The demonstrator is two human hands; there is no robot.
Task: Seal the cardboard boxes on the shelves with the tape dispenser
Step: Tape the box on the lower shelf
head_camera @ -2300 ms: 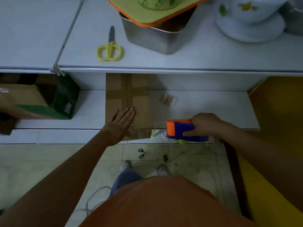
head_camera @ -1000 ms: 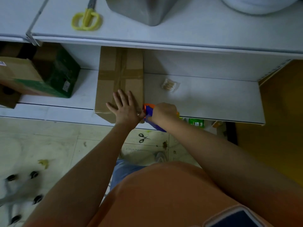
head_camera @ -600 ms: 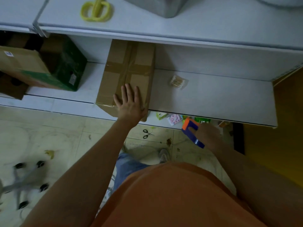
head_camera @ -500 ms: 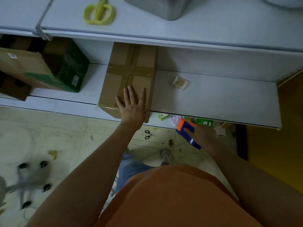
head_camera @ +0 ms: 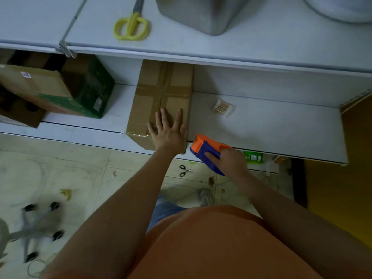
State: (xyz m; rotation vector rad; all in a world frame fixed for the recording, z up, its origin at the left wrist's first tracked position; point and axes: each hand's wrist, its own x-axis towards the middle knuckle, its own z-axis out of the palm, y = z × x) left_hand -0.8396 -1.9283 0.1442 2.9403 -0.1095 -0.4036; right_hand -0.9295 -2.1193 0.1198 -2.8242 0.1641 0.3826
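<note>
The box (head_camera: 161, 101) lies on the lower shelf (head_camera: 271, 127), its near end jutting a little over the shelf's front edge. Tape is already seen on it: one strip along the centre seam, one strip across the top to form a cross, and a glossy band wrapped over the near end. By that showing, this box is judged to be nearly or wholly sealed; whether the band at the near right corner is finished cannot be told, since that corner is covered by the left hand (head_camera: 169, 133).

That hand is laid flat on the box's near end, fingers straight and spread, pressing down and curled round nothing. The dispenser (head_camera: 207, 156), orange and blue, is grasped in the right hand (head_camera: 229, 160), fingers wrapped over its body. It is held just right of the box's near right corner, at the shelf's front edge; contact with the box cannot be made out, and no tape is seen stretched between them.

Left of the box, on the same shelf, a green box (head_camera: 60, 91) stands with its flaps open and no tape seen on it. It is judged to be what is left of the task. Other boxes are not clearly shown.
</note>
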